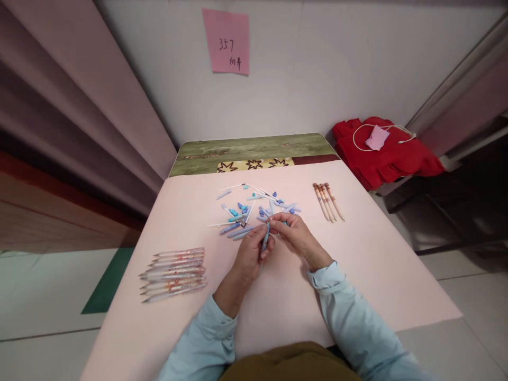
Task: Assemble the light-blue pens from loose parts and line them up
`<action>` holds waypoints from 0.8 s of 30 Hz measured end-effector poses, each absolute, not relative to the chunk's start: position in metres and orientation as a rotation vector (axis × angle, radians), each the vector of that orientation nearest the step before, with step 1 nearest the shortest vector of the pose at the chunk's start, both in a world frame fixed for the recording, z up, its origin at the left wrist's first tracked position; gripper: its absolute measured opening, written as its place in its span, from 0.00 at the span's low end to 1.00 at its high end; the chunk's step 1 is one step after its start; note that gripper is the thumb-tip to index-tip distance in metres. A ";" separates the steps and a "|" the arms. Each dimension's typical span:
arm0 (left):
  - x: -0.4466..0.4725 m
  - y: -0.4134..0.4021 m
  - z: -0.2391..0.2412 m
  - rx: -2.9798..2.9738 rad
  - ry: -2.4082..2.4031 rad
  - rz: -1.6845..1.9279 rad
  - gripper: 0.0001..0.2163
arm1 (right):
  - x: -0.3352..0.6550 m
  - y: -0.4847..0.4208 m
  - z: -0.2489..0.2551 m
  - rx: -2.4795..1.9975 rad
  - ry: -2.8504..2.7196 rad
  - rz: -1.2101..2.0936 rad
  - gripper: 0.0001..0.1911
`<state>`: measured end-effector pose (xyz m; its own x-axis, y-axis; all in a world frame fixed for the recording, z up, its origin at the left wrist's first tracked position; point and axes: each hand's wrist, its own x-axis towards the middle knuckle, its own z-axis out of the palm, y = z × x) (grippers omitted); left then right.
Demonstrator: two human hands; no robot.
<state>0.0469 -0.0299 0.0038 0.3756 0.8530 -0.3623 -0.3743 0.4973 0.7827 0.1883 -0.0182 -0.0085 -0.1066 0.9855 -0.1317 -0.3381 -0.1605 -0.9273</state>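
Just in front of the loose pen parts, my left hand (250,254) is closed around a light-blue pen barrel (265,242), which stands at a slant between thumb and fingers. My right hand (297,235) pinches at the barrel's upper end; its fingertips hide whether a smaller piece is there. Behind both hands lie scattered blue and lilac pen barrels (243,233), small turquoise and dark-blue pieces (233,212), and thin white refills (222,225) with dark tips.
Several assembled pens (173,277) with pale, red-patterned barrels lie in a row at the left. Cream pens with brown tops (328,202) lie at the right. Pale paper (369,275) covers the table. Beyond its right edge is a red cloth (391,161) with a white cable (359,147).
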 end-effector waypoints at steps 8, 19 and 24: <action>0.048 -0.030 0.003 0.679 0.861 0.846 0.17 | 0.187 -0.018 -0.007 -1.072 -0.920 1.467 0.15; 0.049 -0.030 0.009 0.574 0.803 0.834 0.16 | 0.182 -0.020 -0.006 -1.077 -0.854 1.451 0.15; 0.047 -0.029 0.009 0.520 0.778 0.822 0.18 | 0.183 -0.018 -0.007 -1.109 -0.664 1.428 0.18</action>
<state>0.0465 -0.0290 0.0088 0.4386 0.8026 -0.4043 -0.4479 0.5853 0.6759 0.1834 -0.0177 -0.0069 0.0986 0.9626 -0.2525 -0.4274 -0.1882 -0.8842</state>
